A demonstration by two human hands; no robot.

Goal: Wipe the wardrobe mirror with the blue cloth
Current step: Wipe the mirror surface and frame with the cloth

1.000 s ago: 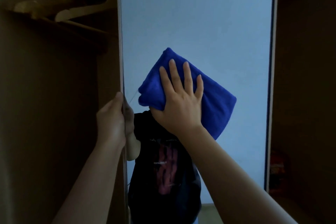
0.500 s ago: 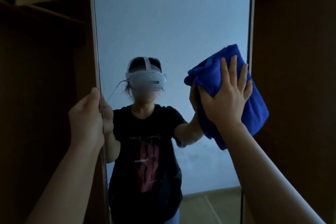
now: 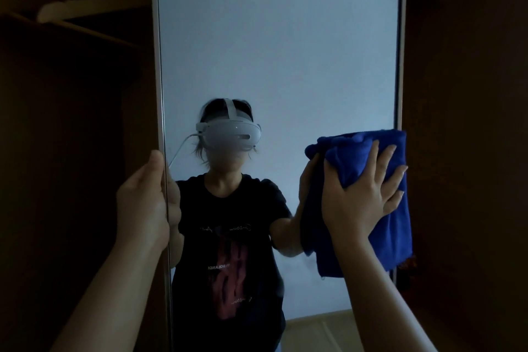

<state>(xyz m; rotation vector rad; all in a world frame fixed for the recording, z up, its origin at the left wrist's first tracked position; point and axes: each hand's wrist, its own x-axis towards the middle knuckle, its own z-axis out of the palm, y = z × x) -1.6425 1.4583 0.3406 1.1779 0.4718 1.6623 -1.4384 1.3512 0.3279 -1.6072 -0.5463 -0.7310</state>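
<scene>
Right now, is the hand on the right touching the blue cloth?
Touching. The head view shows the right hand spread flat on the blue cloth, pressing it against the mirror near its right edge.

Bare forearms, no sleeves at the wrists, reflected short-sleeved black T-shirt [image 3: 228, 226] with reddish chest graphic and pale lettering, white strapped head-mounted camera visor [image 3: 233, 134], thin pale cable [image 3: 183, 146] trailing off

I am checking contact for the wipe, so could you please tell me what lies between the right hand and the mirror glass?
In the head view, only the blue cloth lies between the right hand and the mirror.
</scene>
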